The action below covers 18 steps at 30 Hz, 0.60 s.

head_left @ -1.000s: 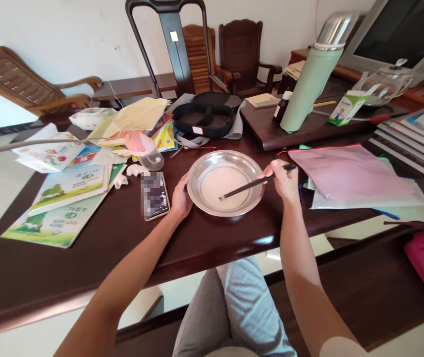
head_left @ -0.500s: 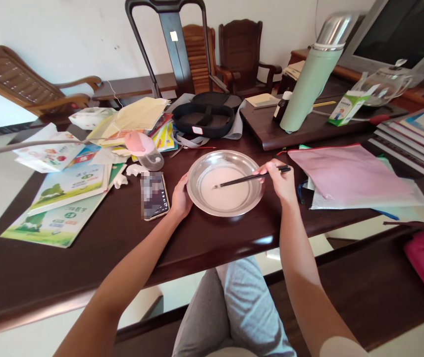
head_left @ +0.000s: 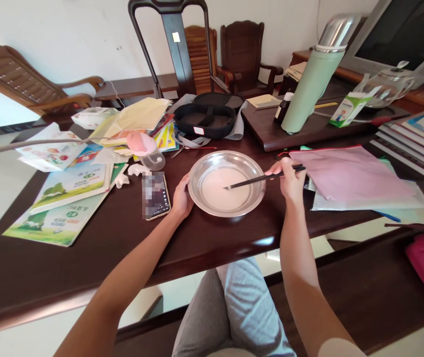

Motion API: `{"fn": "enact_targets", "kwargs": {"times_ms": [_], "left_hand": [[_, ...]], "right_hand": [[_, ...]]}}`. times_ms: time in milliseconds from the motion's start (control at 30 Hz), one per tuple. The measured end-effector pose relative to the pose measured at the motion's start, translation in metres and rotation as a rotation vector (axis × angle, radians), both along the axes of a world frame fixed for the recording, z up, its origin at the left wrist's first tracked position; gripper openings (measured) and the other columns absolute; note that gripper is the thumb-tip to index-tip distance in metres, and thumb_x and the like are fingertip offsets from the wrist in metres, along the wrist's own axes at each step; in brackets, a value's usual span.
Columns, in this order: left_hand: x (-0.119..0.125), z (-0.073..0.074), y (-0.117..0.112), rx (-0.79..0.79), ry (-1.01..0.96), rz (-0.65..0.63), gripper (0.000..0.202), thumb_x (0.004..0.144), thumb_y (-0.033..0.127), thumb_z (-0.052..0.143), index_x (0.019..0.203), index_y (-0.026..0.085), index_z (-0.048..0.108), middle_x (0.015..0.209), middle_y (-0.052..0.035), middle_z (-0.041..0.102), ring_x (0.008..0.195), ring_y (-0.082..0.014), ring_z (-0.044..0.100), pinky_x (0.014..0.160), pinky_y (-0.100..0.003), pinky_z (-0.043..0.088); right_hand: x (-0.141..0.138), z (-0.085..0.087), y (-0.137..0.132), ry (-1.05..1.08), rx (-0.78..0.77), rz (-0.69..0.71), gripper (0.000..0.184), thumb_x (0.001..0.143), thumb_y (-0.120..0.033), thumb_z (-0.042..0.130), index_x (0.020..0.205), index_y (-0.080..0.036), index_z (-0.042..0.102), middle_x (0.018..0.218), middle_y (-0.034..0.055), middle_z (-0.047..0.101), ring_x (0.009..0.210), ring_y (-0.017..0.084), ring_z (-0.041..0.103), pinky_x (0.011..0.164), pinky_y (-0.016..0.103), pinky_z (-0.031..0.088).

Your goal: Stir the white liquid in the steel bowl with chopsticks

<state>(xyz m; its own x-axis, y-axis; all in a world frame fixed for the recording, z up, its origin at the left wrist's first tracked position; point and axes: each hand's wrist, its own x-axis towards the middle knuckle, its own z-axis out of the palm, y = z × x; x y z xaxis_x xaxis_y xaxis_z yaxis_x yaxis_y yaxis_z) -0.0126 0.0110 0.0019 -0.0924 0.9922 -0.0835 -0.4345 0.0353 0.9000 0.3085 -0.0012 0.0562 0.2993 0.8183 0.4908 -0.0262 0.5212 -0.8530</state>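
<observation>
A round metal bowl (head_left: 249, 204) stands on the dark wooden table near its front edge. Pale, milky-looking contents (head_left: 217, 193) cover its bottom. My left hand (head_left: 183, 198) grips the bowl's left rim, the thumb at the edge and the other fingers partly hidden. In my right hand (head_left: 289, 177), right of the bowl, are black chopsticks (head_left: 258, 179). They slant down to the left across the rim, and their whitened tips are at the pale contents. A phone (head_left: 156, 195) lies just left of my left hand.
Booklets (head_left: 61, 218), crumpled tissue (head_left: 122, 179) and a pink-topped bottle (head_left: 145, 148) lie to the left. Behind the bowl is an open black case (head_left: 204, 119). A green thermos (head_left: 310, 89) stands back right, with a pink zip pouch (head_left: 349, 171) in front of it.
My right hand has moved right with the chopsticks, drawing their tips from the left-middle of the bowl toward its centre. My left hand stays on the rim.
</observation>
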Motion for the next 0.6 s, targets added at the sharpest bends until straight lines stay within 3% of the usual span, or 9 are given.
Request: {"fn": "enact_targets", "kwargs": {"times_ms": [100,233,433,600], "left_hand": [[0.0004,0.0007,-0.0004,-0.006,-0.004,0.007,0.036,0.081,0.05,0.085,0.105,0.023,0.082,0.12,-0.0093,0.09,0.141,-0.0411,0.076,0.122,-0.054,0.062],[0.0011,0.0015,-0.0006,-0.006,0.011,0.007,0.037,0.08,0.051,0.085,0.106,0.024,0.081,0.121,-0.009,0.089,0.143,-0.0411,0.075,0.121,-0.054,0.062],[0.0017,0.0013,-0.0006,-0.002,0.008,0.011,0.039,0.079,0.053,0.085,0.106,0.024,0.081,0.121,-0.0094,0.09,0.145,-0.0418,0.074,0.123,-0.054,0.061],[0.002,0.0005,-0.0003,0.011,-0.003,0.014,0.037,0.08,0.052,0.085,0.104,0.024,0.081,0.119,-0.0091,0.09,0.143,-0.0408,0.075,0.123,-0.053,0.061]], "right_hand": [[0.001,-0.0007,0.0003,0.003,-0.005,0.042,0.073,0.09,-0.091,0.084,0.057,-0.03,0.062,0.049,-0.0008,0.061,0.052,0.022,0.069,0.055,0.037,0.06],[-0.004,-0.0012,-0.0015,-0.132,-0.118,0.162,0.068,0.089,-0.092,0.084,0.067,-0.029,0.07,0.059,0.0007,0.072,0.062,0.024,0.078,0.066,0.039,0.066],[0.0017,-0.002,0.0002,-0.032,-0.051,-0.027,0.073,0.09,-0.095,0.08,0.061,-0.03,0.062,0.055,0.0006,0.069,0.061,0.026,0.079,0.068,0.042,0.069],[-0.003,-0.0027,-0.0006,-0.109,-0.111,0.16,0.067,0.088,-0.09,0.086,0.066,-0.028,0.071,0.059,0.0011,0.074,0.062,0.025,0.08,0.065,0.039,0.068]]}}
